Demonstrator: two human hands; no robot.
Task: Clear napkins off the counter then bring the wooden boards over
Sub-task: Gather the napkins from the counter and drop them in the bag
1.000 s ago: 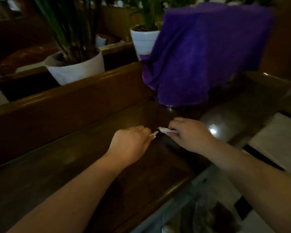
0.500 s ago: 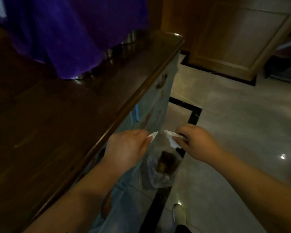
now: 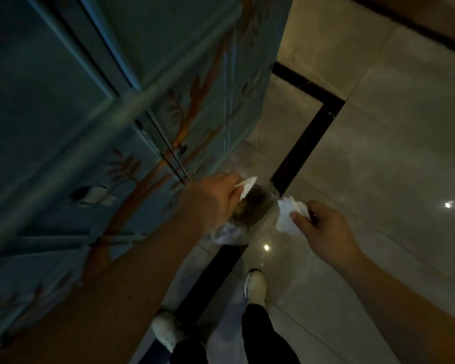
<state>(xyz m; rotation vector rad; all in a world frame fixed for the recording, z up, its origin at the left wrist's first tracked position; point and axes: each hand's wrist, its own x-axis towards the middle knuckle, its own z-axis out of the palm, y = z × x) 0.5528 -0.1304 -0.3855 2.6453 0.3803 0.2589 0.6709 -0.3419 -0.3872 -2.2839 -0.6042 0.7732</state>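
My left hand (image 3: 210, 200) pinches a small white napkin (image 3: 247, 187) above a clear plastic bag (image 3: 237, 227) that stands on the floor with brown waste inside. My right hand (image 3: 323, 229) holds a second, larger crumpled white napkin (image 3: 288, 214) just right of the bag's mouth. Both hands hover over the bag, a short gap between them. The counter top and the wooden boards are out of view.
A blue painted cabinet front (image 3: 116, 114) with tree and bird motifs fills the left side. Glossy grey floor tiles (image 3: 378, 153) with a black inlay strip (image 3: 307, 143) spread to the right. My two light shoes (image 3: 255, 287) stand below the bag.
My view has swung from the counter top down to the floor. Both hands, each still holding a napkin, have come off the counter and lowered over the plastic bag.
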